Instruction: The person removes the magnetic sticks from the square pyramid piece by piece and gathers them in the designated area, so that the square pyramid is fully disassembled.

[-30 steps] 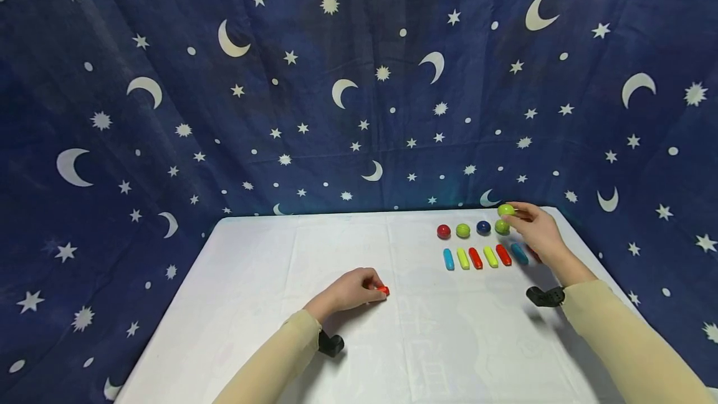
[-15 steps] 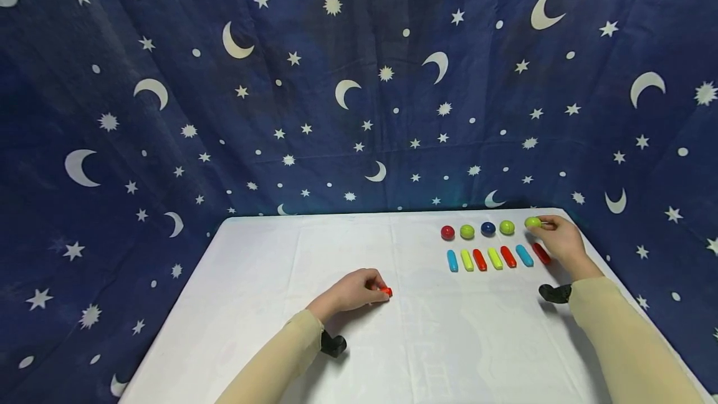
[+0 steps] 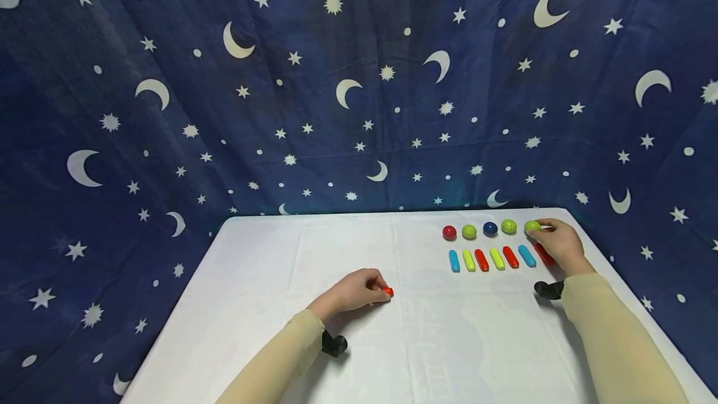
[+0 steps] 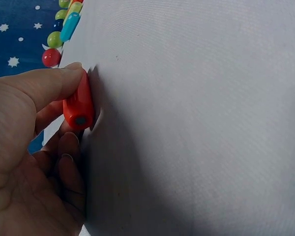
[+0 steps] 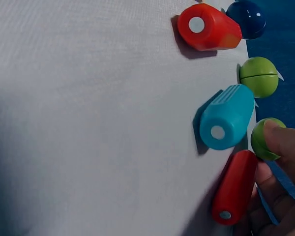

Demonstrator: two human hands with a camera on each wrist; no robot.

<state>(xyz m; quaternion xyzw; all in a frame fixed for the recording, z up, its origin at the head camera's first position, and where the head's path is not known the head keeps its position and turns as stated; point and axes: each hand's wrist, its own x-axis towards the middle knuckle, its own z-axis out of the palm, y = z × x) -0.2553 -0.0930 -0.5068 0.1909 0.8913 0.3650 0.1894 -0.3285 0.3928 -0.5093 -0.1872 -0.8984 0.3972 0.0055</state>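
Observation:
My left hand (image 3: 358, 290) pinches a short red magnetic stick (image 4: 79, 104) between thumb and fingers, low over the white tabletop. Its grey end disc faces the left wrist camera. At the far right of the table, my right hand (image 3: 561, 244) pinches a light green ball (image 5: 264, 141) at the right end of a row of balls. Beside that hand lies a dark red stick (image 5: 236, 189), partly covered by it in the head view. To its left come a blue stick (image 3: 526, 255) and another green ball (image 3: 508, 226).
A row of sticks lies in front of the balls, including a light blue stick (image 3: 454, 260) at its left end. A red ball (image 3: 449, 232), a green ball (image 3: 469, 231) and a dark blue ball (image 3: 490, 229) continue the back row. Behind the table (image 3: 314, 239) hangs a starry blue cloth (image 3: 314, 111).
My right hand has carried the green ball rightward and down, from above the neighbouring green ball to the right end of the row. The left hand keeps its place with the red stick.

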